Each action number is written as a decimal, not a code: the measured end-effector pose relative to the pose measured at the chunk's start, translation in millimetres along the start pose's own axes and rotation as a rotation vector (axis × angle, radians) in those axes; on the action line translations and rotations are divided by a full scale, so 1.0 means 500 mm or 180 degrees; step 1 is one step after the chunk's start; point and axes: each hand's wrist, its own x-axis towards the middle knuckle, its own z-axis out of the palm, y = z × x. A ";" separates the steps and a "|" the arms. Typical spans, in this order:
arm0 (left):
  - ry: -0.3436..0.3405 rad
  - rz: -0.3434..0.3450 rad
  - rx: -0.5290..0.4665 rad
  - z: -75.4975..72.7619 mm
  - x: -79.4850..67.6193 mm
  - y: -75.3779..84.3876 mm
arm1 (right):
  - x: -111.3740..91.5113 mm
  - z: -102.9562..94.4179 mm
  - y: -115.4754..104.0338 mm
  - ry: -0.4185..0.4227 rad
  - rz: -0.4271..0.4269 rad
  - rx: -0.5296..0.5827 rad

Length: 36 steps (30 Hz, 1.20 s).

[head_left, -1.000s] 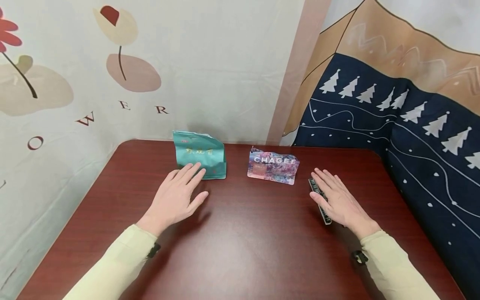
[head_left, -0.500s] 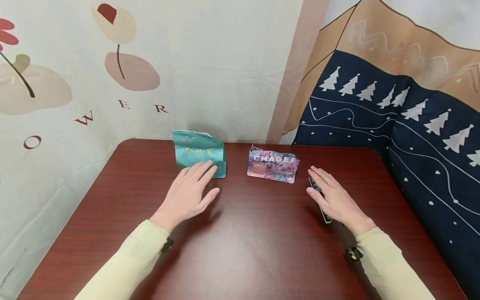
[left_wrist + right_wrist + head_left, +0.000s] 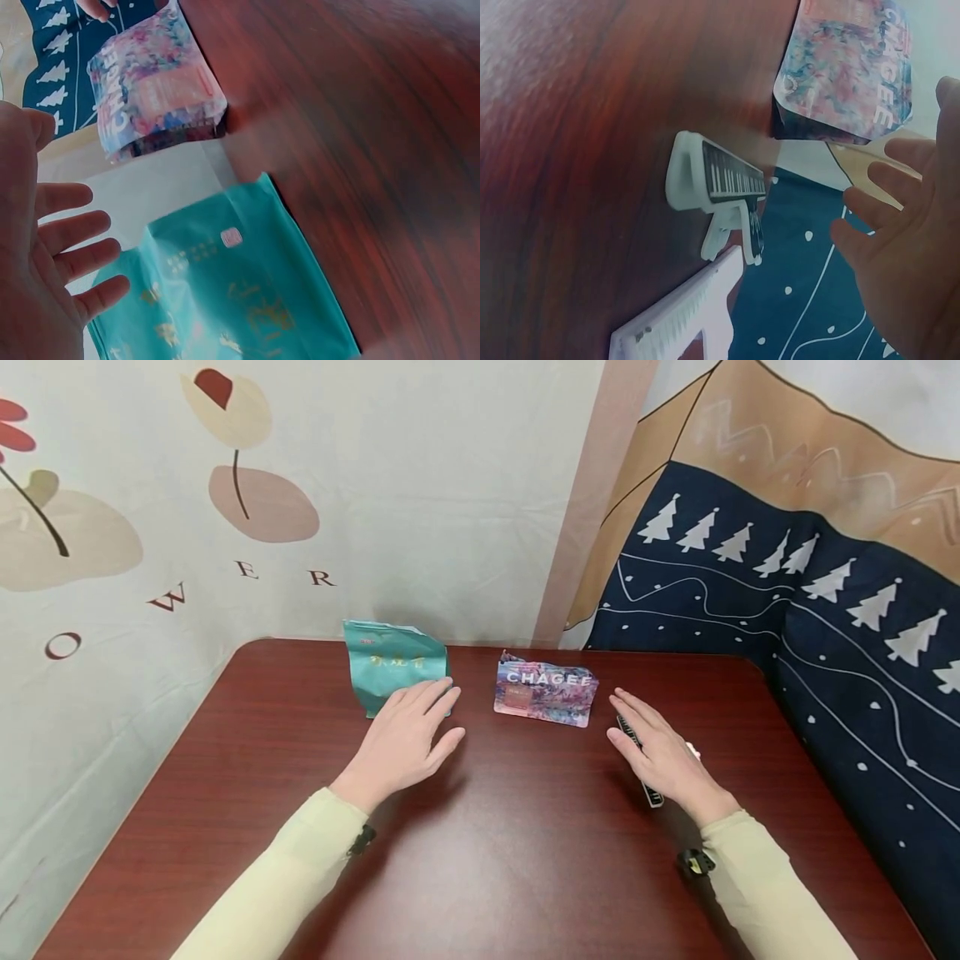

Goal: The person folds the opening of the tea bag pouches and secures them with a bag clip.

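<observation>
Nothing is picked up yet and all seems left to do: the green bag (image 3: 392, 662), pink bag (image 3: 546, 693), striped clip (image 3: 733, 176) and white clip (image 3: 681, 309) sit on the bench (image 3: 495, 860). Your left hand (image 3: 401, 739) has its fingers spread in front of the green bag; I can't tell if they touch. Your right hand (image 3: 663, 756) has loose fingers over the striped clip, holding nothing.

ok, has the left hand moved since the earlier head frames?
Yes, rightward in the head view: the left hand now extends past the right edge of the teal pouch; earlier it fell short.
</observation>
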 end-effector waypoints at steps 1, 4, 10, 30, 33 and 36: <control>-0.0001 0.0001 -0.0002 0.001 0.004 0.003 | 0.001 0.000 -0.001 -0.0006 0.0001 0.0022; -0.0014 0.0013 -0.0013 0.003 0.017 0.011 | 0.006 0.000 -0.002 -0.0019 0.0000 0.0078; -0.0037 0.0067 -0.0035 0.012 0.044 0.027 | 0.013 0.001 -0.004 0.0001 0.0019 0.0138; 0.0045 0.0251 0.0038 0.039 0.125 0.072 | 0.033 0.008 -0.016 0.0142 -0.0006 0.0352; -0.0008 0.0268 0.0077 0.044 0.139 0.078 | 0.036 0.009 -0.018 0.0140 0.0024 0.0376; -0.0086 0.0259 0.0103 0.048 0.151 0.083 | 0.040 0.010 -0.019 0.0159 0.0035 0.0411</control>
